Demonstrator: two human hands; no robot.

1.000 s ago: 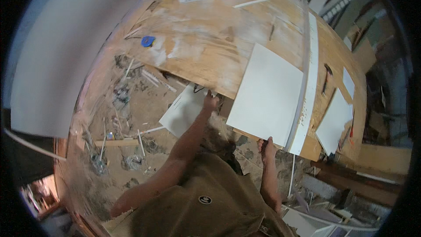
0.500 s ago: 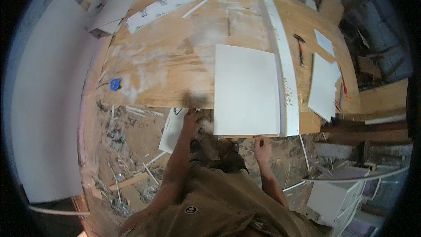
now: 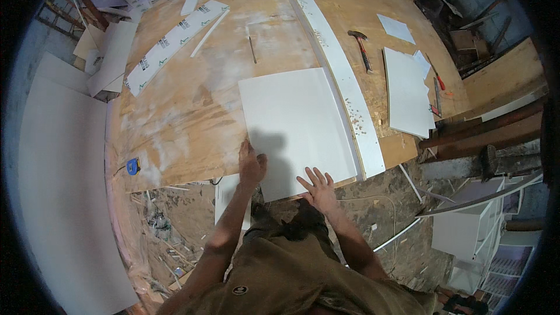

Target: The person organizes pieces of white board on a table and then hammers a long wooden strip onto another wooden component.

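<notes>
A white rectangular panel (image 3: 297, 122) lies flat on the wooden worktable, its right side along a long white strip (image 3: 341, 79). The panel's near edge reaches the table's front edge. My left hand (image 3: 252, 165) is at the panel's left edge, fingers stretched forward along it and thumb apart; its shadow falls on the panel. My right hand (image 3: 319, 189) rests on the panel's near edge with the fingers spread flat on top. Its thumb is partly hidden near that edge.
A hammer (image 3: 361, 49), another white panel (image 3: 406, 93) and a red-handled tool (image 3: 438, 81) lie on the right. At the left are a blue tape measure (image 3: 133, 166) and a printed white board (image 3: 175, 46). Offcuts and debris litter the floor (image 3: 373, 221) below the table.
My left hand has come up from below the table's front edge to the panel's left edge. My right hand has moved from under the near edge onto the panel, fingers now spread.
</notes>
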